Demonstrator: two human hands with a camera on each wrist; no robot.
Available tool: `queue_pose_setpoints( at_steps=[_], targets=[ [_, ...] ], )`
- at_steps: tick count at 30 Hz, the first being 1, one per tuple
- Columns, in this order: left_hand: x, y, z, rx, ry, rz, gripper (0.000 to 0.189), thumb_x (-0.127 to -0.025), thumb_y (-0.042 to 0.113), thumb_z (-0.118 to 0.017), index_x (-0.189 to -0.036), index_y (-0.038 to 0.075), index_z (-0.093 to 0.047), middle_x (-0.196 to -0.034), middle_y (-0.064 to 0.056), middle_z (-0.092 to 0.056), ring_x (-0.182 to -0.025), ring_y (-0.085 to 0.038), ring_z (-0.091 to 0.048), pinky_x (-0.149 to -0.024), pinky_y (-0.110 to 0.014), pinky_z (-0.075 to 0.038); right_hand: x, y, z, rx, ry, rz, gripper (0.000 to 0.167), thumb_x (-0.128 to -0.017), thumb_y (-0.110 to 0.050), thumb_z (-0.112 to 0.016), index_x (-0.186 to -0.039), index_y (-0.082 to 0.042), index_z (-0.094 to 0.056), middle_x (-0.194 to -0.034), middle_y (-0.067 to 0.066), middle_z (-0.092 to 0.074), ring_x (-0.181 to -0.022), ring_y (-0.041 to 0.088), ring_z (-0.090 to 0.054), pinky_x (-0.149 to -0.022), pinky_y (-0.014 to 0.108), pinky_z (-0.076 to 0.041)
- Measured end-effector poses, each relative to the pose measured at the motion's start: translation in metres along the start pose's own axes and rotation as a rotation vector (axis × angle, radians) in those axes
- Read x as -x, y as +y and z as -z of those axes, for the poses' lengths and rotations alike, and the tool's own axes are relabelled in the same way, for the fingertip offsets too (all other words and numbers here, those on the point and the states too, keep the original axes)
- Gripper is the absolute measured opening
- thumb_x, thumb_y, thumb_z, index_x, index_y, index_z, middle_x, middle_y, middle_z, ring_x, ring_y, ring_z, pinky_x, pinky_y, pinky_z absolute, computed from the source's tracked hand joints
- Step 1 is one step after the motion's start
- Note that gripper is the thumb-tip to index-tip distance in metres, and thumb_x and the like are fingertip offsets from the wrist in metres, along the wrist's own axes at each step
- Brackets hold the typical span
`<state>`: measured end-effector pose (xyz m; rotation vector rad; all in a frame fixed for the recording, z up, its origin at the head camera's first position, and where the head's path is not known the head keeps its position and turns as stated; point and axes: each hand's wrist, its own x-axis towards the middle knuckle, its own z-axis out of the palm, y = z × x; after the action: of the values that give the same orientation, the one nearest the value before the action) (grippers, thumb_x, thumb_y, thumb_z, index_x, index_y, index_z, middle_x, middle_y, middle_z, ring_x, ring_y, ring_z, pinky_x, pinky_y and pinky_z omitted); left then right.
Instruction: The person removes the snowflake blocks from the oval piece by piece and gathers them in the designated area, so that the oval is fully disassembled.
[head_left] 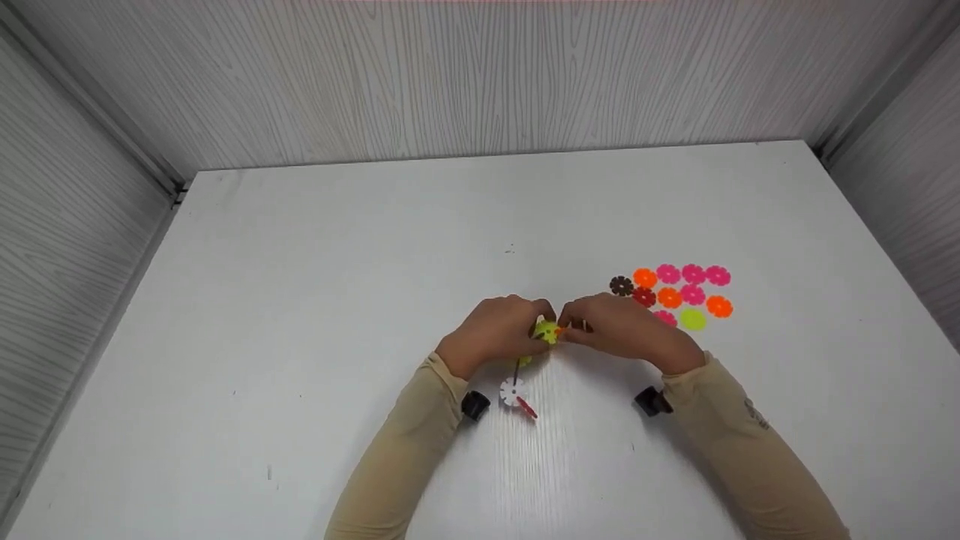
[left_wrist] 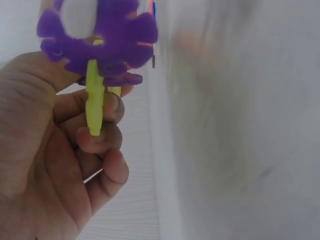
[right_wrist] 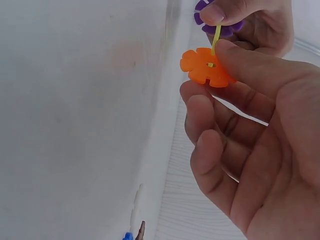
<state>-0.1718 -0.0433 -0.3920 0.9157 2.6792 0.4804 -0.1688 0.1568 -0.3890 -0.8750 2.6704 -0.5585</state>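
Observation:
In the head view my left hand [head_left: 495, 334] pinches a yellow notched plastic disc [head_left: 550, 331], part of a chain of interlocking discs. Down toward me the chain runs to a white disc [head_left: 511, 391] and a red disc [head_left: 526, 407]. A purple disc [left_wrist: 122, 40] stands close to the camera in the left wrist view, joined to a yellow disc [left_wrist: 94, 107]. My right hand [head_left: 622, 328] holds an orange disc [right_wrist: 197, 65] between thumb and fingers. The yellow disc's edge meets the orange one; fingers partly hide how deeply they fit.
Beyond my right hand, several loose discs lie flat on the white table [head_left: 337, 285]: a brown disc [head_left: 621, 285], a red disc [head_left: 643, 297], a yellow-green disc [head_left: 693, 319], plus pink and orange ones. Pale wood-grain panels [head_left: 480, 82] border the table at the back and sides.

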Motion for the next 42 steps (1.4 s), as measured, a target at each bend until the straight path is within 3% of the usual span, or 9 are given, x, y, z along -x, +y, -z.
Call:
queue_pose_setpoints(
  at_steps=[10,17,22,26,30,34,38,42],
  targets=[
    [-0.003,-0.003,-0.001,0.05,0.046,-0.002,0.034,-0.089,0.028,-0.066,-0.119,0.012,-0.064,-0.087,0.001,-0.065,-0.076,-0.013,-0.053,-0.067,-0.026,-0.042,0.001,0.005,0.001,0.035,0.058,0.039,0.011,-0.09,-0.019,-0.068,-0.098,-0.011,-0.071,-0.088,0.0,-0.069,-0.075,0.013,-0.056,-0.074,0.03,-0.052],
    [-0.002,0.0,0.004,0.06,0.014,0.0,0.037,-0.09,0.028,-0.067,-0.122,0.012,-0.063,-0.088,-0.001,-0.066,-0.078,-0.013,-0.053,-0.069,-0.027,-0.043,0.003,0.005,0.002,0.06,0.124,0.177,0.008,-0.089,-0.012,-0.067,-0.082,-0.009,-0.064,-0.071,0.0,-0.057,-0.063,0.01,-0.047,-0.063,0.024,-0.046],
    [-0.001,0.002,0.006,0.06,-0.001,-0.015,0.037,-0.09,0.027,-0.067,-0.124,0.012,-0.062,-0.092,-0.002,-0.066,-0.08,-0.014,-0.053,-0.072,-0.028,-0.043,0.004,0.005,0.002,0.035,0.119,0.203,0.013,-0.087,-0.009,-0.065,-0.076,-0.01,-0.059,-0.065,-0.003,-0.049,-0.059,0.007,-0.041,-0.059,0.021,-0.04],
    [0.0,0.001,0.006,0.037,0.001,-0.014,0.036,-0.091,0.027,-0.066,-0.125,0.013,-0.062,-0.084,-0.001,-0.064,-0.075,-0.013,-0.051,-0.069,-0.026,-0.04,0.005,0.006,0.003,0.029,0.132,0.209,0.016,-0.085,-0.007,-0.063,-0.072,-0.01,-0.055,-0.063,-0.003,-0.042,-0.058,0.008,-0.037,-0.057,0.021,-0.037],
    [0.002,0.0,0.006,0.001,0.013,-0.003,0.036,-0.092,0.028,-0.065,-0.124,0.013,-0.063,-0.078,0.001,-0.058,-0.072,-0.013,-0.049,-0.066,-0.026,-0.039,0.008,0.01,0.007,0.019,0.158,0.155,0.013,-0.088,-0.009,-0.063,-0.075,-0.009,-0.058,-0.064,-0.003,-0.046,-0.059,0.008,-0.041,-0.058,0.021,-0.039],
    [0.002,-0.001,0.007,0.019,0.021,0.02,0.037,-0.091,0.029,-0.067,-0.124,0.014,-0.063,-0.076,0.003,-0.057,-0.072,-0.012,-0.049,-0.066,-0.027,-0.04,0.011,0.02,0.013,-0.027,0.137,0.045,0.008,-0.092,-0.016,-0.064,-0.089,-0.01,-0.068,-0.071,-0.001,-0.06,-0.062,0.009,-0.05,-0.062,0.023,-0.044],
    [0.001,-0.003,0.006,0.026,0.022,0.04,0.037,-0.09,0.031,-0.068,-0.123,0.015,-0.063,-0.075,0.004,-0.055,-0.072,-0.011,-0.048,-0.065,-0.027,-0.04,0.015,0.033,0.022,-0.128,0.107,-0.071,0.015,-0.093,-0.019,-0.064,-0.105,-0.012,-0.069,-0.076,0.005,-0.063,-0.06,0.012,-0.051,-0.059,0.024,-0.045],
    [0.001,-0.005,0.004,0.032,0.033,0.042,0.036,-0.09,0.03,-0.067,-0.122,0.014,-0.063,-0.074,0.005,-0.054,-0.071,-0.011,-0.047,-0.065,-0.027,-0.04,0.022,0.046,0.033,-0.175,0.114,-0.128,0.023,-0.094,-0.014,-0.062,-0.116,-0.011,-0.064,-0.08,0.009,-0.065,-0.064,0.015,-0.053,-0.059,0.023,-0.045]
  ],
)
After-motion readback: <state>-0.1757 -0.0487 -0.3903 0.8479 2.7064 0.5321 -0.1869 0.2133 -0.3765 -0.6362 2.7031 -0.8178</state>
